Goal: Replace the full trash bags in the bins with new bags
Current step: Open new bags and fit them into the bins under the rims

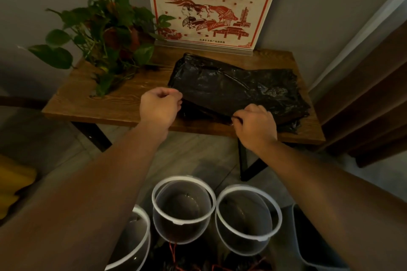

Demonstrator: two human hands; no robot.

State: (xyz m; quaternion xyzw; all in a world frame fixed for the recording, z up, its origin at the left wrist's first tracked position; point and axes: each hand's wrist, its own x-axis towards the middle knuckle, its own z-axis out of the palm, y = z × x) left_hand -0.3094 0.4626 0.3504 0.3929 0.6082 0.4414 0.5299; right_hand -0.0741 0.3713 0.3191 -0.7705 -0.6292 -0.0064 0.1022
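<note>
A flat stack of new black trash bags [237, 86] lies on the wooden table [103, 103]. My left hand [160, 106] pinches the stack's near left corner. My right hand [255, 125] pinches the top bag's front edge near the table's front. Below me on the floor stand three clear round bins with white rims: one in the middle [184, 209], one to the right [248, 220] and one at the lower left [132, 240]. No bag shows inside them. Tied full black bags [189, 259] lie at the bottom edge.
A potted green plant [103, 35] occupies the table's left back. A red-and-white poster stand [211, 4] leans at the back against the grey wall. A grey container [312, 244] is at the lower right, something yellow [13, 185] at the left.
</note>
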